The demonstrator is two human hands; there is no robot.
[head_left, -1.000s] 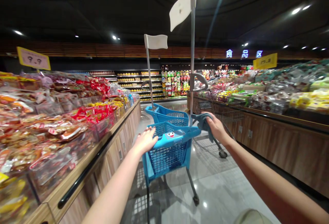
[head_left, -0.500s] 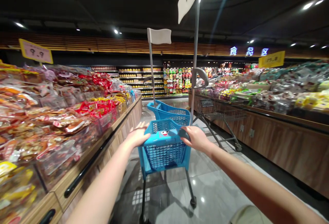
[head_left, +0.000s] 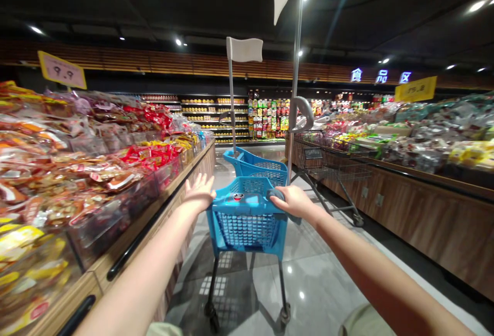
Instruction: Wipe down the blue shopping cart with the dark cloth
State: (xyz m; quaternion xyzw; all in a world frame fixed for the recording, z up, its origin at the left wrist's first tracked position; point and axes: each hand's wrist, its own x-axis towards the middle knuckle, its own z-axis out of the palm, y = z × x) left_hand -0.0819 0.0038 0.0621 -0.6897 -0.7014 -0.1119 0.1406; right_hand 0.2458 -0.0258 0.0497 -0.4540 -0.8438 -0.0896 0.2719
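1. Held a crumpled blue-grey cloth closed inside the right hand, at the right end of the smooth blue plastic handle.
2. Had the left hand wide open, fingers spread, by the handle's left end; could not tell touching from hovering there.
3. Saw the small blue plastic shopping cart near, mid-aisle, upright.
4. Saw a second blue plastic cart beyond, farther off; to its right, a dark metal wire cart.

Bare forearms, pale khaki clothing (barely visible)
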